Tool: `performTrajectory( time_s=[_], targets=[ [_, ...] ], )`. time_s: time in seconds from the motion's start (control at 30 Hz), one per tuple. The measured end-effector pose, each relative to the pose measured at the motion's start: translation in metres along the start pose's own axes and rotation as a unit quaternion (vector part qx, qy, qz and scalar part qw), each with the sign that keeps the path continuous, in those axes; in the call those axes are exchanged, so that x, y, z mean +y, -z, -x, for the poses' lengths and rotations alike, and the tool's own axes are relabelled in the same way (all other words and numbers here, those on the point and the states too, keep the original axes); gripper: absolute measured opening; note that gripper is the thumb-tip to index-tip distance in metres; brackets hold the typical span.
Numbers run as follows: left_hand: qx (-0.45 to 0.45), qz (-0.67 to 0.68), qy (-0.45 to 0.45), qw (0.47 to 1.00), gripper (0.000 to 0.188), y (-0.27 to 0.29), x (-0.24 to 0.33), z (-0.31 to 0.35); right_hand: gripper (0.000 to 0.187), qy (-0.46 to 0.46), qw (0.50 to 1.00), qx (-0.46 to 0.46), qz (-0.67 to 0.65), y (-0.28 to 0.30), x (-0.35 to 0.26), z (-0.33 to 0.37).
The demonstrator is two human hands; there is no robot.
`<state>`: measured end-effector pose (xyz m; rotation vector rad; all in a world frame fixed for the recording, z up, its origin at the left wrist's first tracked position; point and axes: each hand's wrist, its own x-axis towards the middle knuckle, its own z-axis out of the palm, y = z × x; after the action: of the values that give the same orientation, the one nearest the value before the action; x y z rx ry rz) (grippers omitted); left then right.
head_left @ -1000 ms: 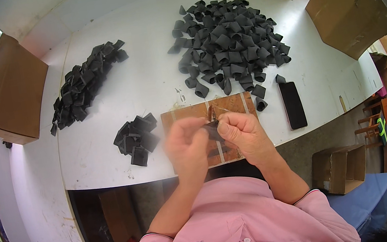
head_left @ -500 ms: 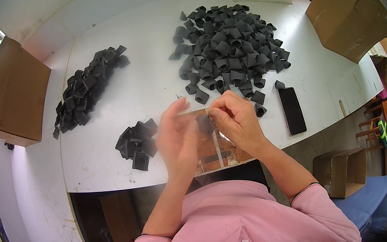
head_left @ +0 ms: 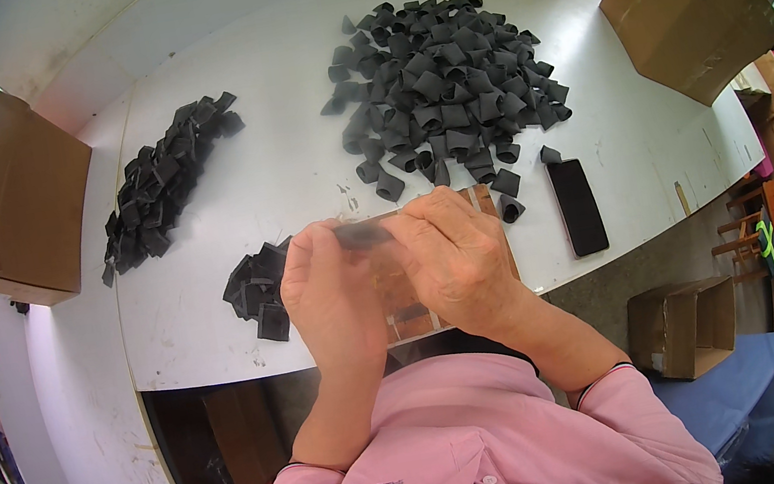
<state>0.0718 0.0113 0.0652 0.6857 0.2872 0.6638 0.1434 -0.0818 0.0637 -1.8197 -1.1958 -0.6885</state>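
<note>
Between my two hands a small black fabric loop [head_left: 362, 235] is stretched out flat above a brown board [head_left: 399, 293]. My left hand [head_left: 321, 288] pinches its left end, and motion smears part of this hand. Fingers of my right hand [head_left: 455, 256] are closed on the loop's right end. Beyond the hands lies a large heap of black loops [head_left: 449, 90], many with their round openings showing. A small pile of flat black pieces [head_left: 258, 288] sits just left of my left hand. Farther left, a long pile of flattened pieces [head_left: 163, 181] runs slantwise across the table.
The white table [head_left: 291, 146] carries a dark phone [head_left: 578, 207] to the right of my right hand. Cardboard boxes stand at the left [head_left: 27, 203] and right [head_left: 689, 7]. Below the right edge are an open carton [head_left: 679, 327] and a blue surface [head_left: 735, 394].
My left hand has closed on the loop's left end. Both hands have lifted the loop off the board and shifted it left. The camera view has moved slightly.
</note>
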Motion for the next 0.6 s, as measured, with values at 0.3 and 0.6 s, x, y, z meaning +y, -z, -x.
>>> performTrajectory(
  time_s=[0.3,0.6],
  targets=[
    [-0.043,-0.164,-0.086,0.982,0.009,0.012,-0.008,0.005,0.016,-0.018,0.995,-0.003,-0.101,-0.006,0.014,0.014],
    [-0.142,-0.348,-0.18,0.909,0.004,0.023,0.0,-0.01,0.015,-0.035,0.985,-0.05,-0.159,0.006,0.016,-0.006]
  ],
)
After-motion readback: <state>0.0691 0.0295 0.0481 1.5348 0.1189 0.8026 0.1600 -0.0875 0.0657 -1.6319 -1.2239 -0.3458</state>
